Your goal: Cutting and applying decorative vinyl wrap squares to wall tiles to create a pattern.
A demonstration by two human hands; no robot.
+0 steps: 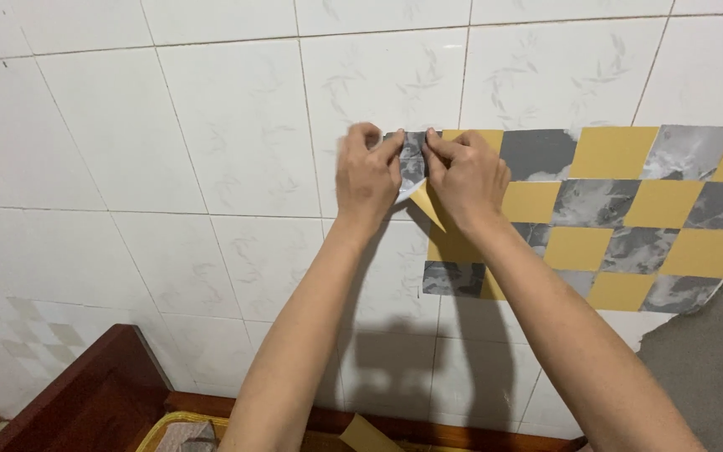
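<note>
We see left hand (367, 176) and right hand (464, 177) both pinching checkered sticker sheet (621, 213) at its loose upper-left corner, against white tiled wall (211, 125); corner folded outward, white backing showing, rest stuck flat.

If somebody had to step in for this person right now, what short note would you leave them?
Left hand and right hand both pinch the top left corner of the checkered sticker sheet, yellow and grey, against the white tiled wall. That corner is folded away from the tiles, showing its white backing. The sheet's right part lies flat on the wall. Left: the lifted corner is not flat; the lower right edge looks ragged.
</note>
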